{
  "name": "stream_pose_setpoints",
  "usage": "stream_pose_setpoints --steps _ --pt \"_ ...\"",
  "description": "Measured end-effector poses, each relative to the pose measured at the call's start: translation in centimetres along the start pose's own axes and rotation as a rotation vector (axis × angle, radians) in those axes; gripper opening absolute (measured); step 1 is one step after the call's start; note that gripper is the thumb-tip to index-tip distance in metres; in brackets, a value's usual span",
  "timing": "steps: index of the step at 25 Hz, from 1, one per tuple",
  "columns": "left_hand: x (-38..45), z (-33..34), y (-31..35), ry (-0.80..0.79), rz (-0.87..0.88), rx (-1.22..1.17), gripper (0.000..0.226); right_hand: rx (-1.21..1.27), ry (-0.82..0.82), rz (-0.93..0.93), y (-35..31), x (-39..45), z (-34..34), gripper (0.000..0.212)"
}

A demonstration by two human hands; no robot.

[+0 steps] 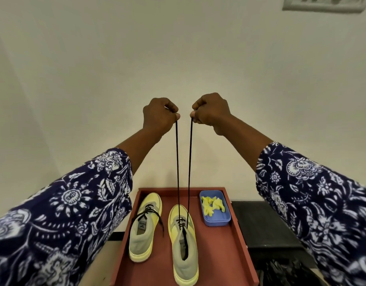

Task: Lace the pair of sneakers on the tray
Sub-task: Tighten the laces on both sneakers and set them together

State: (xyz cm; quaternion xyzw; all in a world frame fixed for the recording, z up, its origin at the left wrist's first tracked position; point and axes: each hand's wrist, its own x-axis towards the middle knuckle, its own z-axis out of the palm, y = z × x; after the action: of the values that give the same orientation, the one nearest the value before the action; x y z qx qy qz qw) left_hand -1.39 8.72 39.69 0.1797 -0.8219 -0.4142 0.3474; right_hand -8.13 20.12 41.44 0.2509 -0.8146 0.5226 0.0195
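Yellow-and-grey sneakers (pixel 163 234) with black laces (pixel 183 162), red-brown tray (pixel 235 244), blue box (pixel 216 220), navy-white floral sleeves (pixel 64 213)

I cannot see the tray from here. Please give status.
Left hand and right hand pinch black lace ends, raised taut. Right sneaker partly laced. Nothing blocking.

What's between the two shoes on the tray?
Nothing lies there: the head view shows only bare red tray floor between the left sneaker and the right sneaker.

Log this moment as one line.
left hand: pinches lace end | right hand: pinches other end | lace: taut above right sneaker | tray
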Motion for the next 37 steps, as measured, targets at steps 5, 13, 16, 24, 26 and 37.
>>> stream_pose_setpoints --steps 5,13,16,24,26,37 --pt "0.2 0.3 0.0 0.013 -0.081 -0.121 0.024 0.087 0.051 0.014 0.6 -0.1 1.0 0.022" --pt "-0.1 0.6 0.2 0.032 -0.089 -0.174 0.024 0.143 0.114 0.003 0.9 -0.2 1.1 0.02" --pt "-0.3 0.7 0.1 0.04 -0.081 -0.172 0.015 0.143 0.121 -0.007 0.9 -0.4 1.2 0.009" --pt "-0.7 0.2 0.5 0.057 -0.086 -0.166 0.025 0.133 0.131 -0.012 0.6 -0.8 1.2 0.01" --pt "-0.8 0.2 0.5 0.051 -0.082 -0.163 0.025 0.126 0.131 -0.013 0.6 -0.9 1.3 0.011" --pt "-1.0 -0.3 0.8 0.049 -0.091 -0.143 0.013 0.14 0.124 -0.008 0.6 -1.1 1.0 0.024"
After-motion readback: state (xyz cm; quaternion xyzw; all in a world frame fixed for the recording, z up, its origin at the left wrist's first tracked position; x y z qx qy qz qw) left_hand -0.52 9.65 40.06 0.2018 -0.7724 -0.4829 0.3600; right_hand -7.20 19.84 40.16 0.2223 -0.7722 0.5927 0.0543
